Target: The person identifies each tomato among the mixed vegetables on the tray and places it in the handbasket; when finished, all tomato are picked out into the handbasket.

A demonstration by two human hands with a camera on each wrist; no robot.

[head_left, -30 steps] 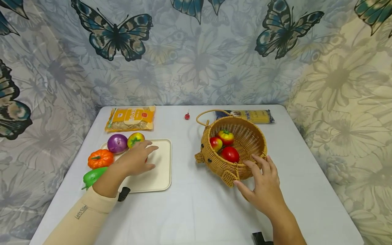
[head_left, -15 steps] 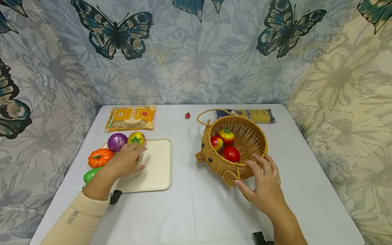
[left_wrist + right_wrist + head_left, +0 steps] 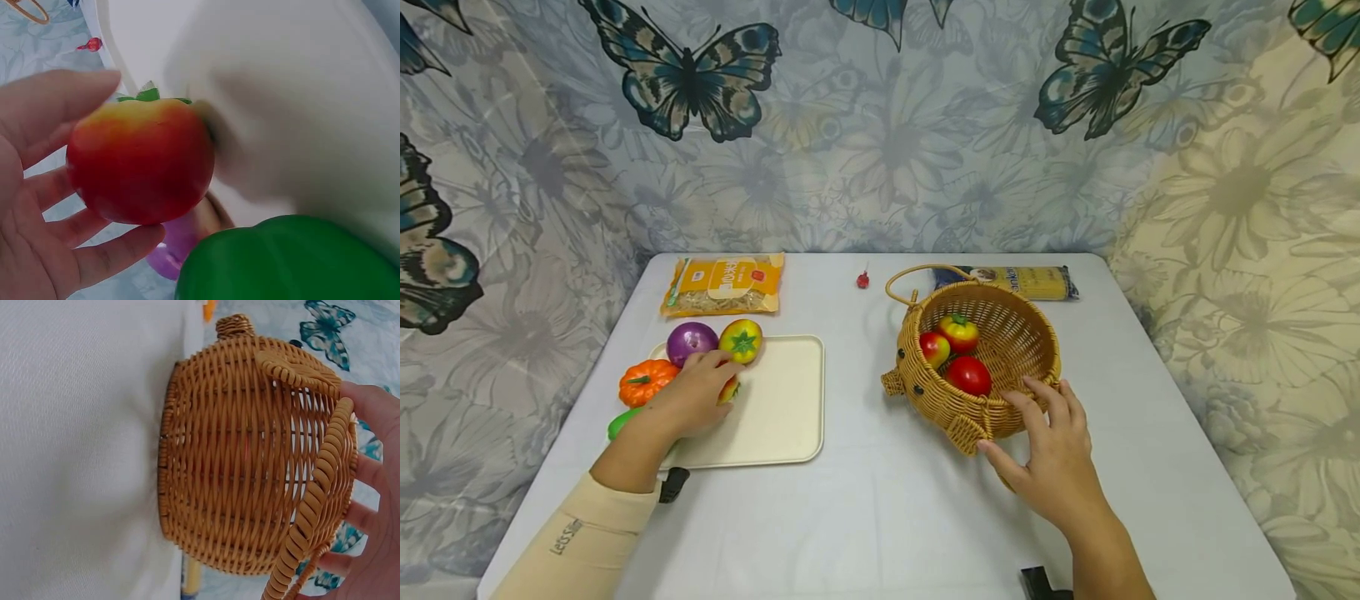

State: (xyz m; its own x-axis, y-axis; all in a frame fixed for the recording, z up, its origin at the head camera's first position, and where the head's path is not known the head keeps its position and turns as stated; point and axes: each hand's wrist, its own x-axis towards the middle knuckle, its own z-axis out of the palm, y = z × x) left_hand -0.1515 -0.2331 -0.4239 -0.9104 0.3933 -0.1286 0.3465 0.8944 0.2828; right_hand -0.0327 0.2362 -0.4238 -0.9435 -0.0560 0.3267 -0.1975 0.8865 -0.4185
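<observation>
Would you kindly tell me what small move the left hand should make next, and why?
I would probably close the left hand around the red-and-yellow tomato: its thumb and fingers flank it, though a firm grip isn't evident, while the right hand holds the wicker basket, which has room.

Left hand point(image 3: 692, 400) curled (palm down), right hand point(image 3: 1054, 458) arched, fingers point(image 3: 1028, 415) parted

cream left sleeve point(image 3: 578, 537) | dark lettering point(image 3: 567, 537) | black left-wrist piece point(image 3: 674, 483) | black right-wrist piece point(image 3: 1037, 582)
</observation>
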